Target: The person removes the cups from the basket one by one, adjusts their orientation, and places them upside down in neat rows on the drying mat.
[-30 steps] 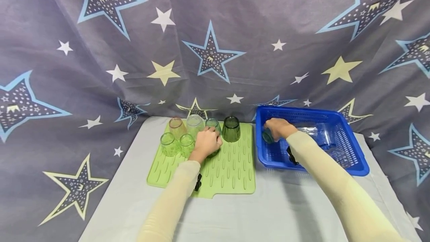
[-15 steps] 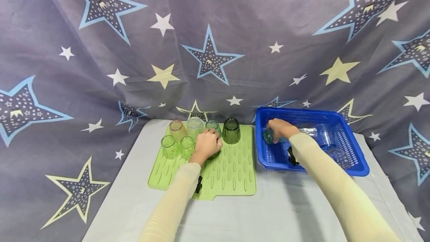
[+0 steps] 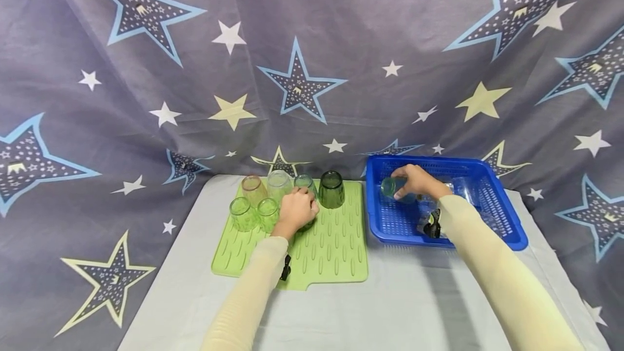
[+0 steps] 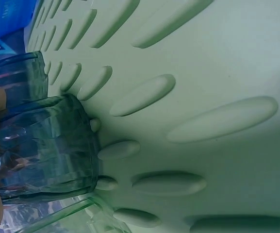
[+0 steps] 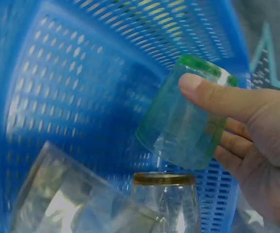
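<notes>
My left hand (image 3: pixel 296 210) holds a dark blue-green drinking glass (image 4: pixel 47 150) near the middle of the green drying mat (image 3: pixel 336 253). The glass stands mouth down on the mat's ridges; in the head view the hand mostly hides it. In the blue basket (image 3: pixel 372 221), my right hand (image 3: pixel 416 182) grips a teal drinking glass (image 5: pixel 178 121), thumb on one side and fingers round the other. That glass is tilted and raised above the basket's bottom. Beneath it lie a clear glass with an amber ring (image 5: pixel 164 204) and a large clear vessel (image 5: pixel 76 199).
Several upturned glasses stand on the mat around the left hand: a pink one (image 3: pixel 254 191), a pale clear one (image 3: pixel 279 186), light green ones (image 3: pixel 243 214) and a dark green one (image 3: pixel 331 189). A starred curtain (image 3: pixel 195 69) hangs behind the white table (image 3: pixel 380 313).
My right hand has risen slightly within the basket, bringing the teal glass up with it and into fuller view. The left hand and the glasses on the mat stay put.
</notes>
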{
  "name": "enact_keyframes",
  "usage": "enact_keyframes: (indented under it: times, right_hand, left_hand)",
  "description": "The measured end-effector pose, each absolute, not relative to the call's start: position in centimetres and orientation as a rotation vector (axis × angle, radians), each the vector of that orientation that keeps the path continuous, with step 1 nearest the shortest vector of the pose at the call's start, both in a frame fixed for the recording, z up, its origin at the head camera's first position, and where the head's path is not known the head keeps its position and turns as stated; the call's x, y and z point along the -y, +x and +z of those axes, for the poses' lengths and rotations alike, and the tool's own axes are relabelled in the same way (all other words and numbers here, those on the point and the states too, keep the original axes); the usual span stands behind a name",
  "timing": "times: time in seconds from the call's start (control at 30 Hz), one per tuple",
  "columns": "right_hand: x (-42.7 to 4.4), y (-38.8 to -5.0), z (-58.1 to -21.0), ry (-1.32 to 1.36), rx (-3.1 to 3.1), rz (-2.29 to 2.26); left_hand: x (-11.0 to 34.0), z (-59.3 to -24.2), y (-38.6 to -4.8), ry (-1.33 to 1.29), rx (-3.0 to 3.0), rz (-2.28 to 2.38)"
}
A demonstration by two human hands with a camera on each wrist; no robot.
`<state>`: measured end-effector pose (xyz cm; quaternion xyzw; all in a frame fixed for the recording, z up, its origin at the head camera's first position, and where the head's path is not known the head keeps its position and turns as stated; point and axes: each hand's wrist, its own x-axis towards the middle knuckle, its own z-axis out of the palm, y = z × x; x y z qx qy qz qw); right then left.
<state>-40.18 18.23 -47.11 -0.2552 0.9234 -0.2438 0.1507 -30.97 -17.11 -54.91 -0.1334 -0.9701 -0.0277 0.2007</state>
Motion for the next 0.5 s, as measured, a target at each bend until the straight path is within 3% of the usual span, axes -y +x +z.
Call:
enact_keyframes:
  times: [0.5]
  right_hand:
    - [-20.0, -38.8, -43.8, -0.476, -2.426, -1.277]
  left_hand:
    - [17.1, -54.9, -31.0, -0.368, 2.708, -0.11]
